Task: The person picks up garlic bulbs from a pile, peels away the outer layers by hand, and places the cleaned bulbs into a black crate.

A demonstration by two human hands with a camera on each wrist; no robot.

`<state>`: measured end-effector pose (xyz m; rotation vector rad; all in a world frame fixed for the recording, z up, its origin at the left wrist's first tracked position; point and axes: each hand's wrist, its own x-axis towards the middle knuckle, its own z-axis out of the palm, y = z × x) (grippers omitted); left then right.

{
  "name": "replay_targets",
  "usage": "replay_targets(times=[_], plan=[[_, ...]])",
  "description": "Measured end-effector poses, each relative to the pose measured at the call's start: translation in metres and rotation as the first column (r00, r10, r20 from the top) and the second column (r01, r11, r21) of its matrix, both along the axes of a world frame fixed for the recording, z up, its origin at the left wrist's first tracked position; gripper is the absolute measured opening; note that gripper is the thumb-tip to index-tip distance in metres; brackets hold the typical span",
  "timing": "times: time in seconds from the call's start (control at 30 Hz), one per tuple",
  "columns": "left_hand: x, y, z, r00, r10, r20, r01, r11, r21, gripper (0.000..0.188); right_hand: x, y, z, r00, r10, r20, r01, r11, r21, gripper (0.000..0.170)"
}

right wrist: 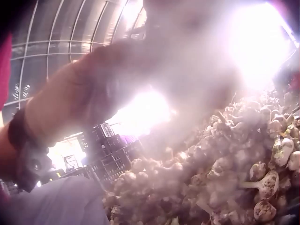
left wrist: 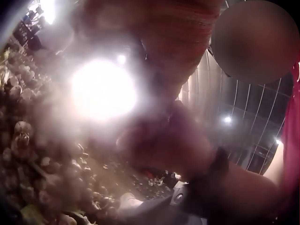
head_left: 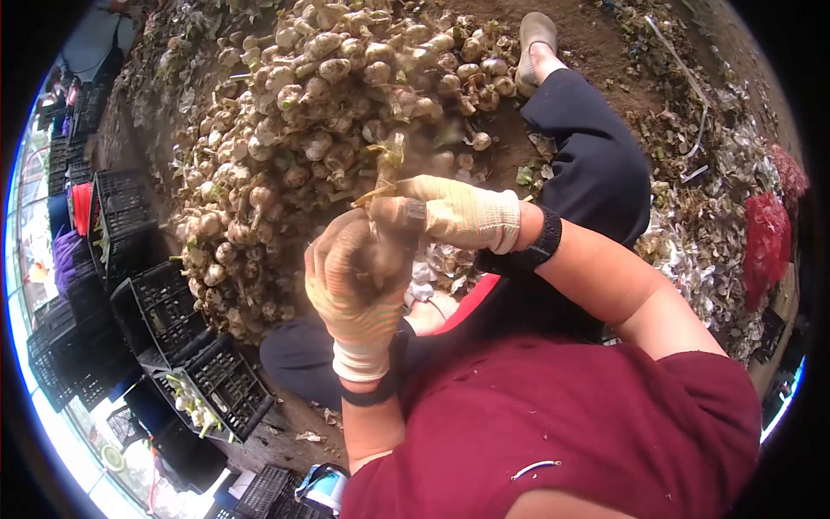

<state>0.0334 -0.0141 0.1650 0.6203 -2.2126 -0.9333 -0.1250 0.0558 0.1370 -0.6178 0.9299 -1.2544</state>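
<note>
In the head view, my gloved left hand (head_left: 356, 290) has its fingers curled round a garlic bulb (head_left: 380, 258), mostly hidden and blurred by dust. A dry stalk with yellowish leaf (head_left: 389, 160) sticks up above the hands. My gloved right hand (head_left: 462, 212) pinches at the base of that stalk, against the left hand, with a dark band (head_left: 414, 214) on its thumb. Glare and blur cover much of both wrist views; the left hand (left wrist: 159, 42) and right hand (left wrist: 168, 143) meet closely in the left wrist view.
A large heap of garlic bulbs (head_left: 320, 95) lies beyond the hands. Black crates (head_left: 164, 311) stand at the left, one holding stalks (head_left: 192, 402). My bent leg (head_left: 596, 156) is to the right, near scattered peelings (head_left: 692, 251) and red netting (head_left: 765, 246).
</note>
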Motion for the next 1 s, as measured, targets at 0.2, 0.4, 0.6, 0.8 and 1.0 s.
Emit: replay_targets(times=[0.2,0.4,0.6,0.8,1.0], plan=[[-0.001,0.004,0.028,0.977,0.018,0.212,0.081,0.889,-0.45,0.056,-0.008,0.008,0.018,0.995,0.008,-0.104,-0.027,0.981,-0.191,0.044],[0.001,0.02,0.029,0.893,0.246,-0.377,0.262,0.397,0.88,0.069,-0.01,-0.003,0.001,0.843,-0.349,-0.409,0.018,0.779,-0.627,0.033],[-0.01,0.027,0.0,0.975,0.176,-0.134,-0.119,0.929,0.351,0.048,0.011,-0.001,0.009,0.948,-0.307,0.087,0.318,0.933,-0.167,0.029],[0.003,0.001,0.005,0.885,0.424,-0.193,0.259,-0.103,0.96,0.056,0.004,0.001,-0.015,0.968,-0.146,-0.202,0.071,0.94,-0.334,0.055],[0.01,-0.001,-0.007,0.983,0.158,0.096,-0.184,0.771,0.61,0.05,0.014,-0.006,-0.005,0.886,-0.288,0.363,0.23,0.953,0.195,0.021]])
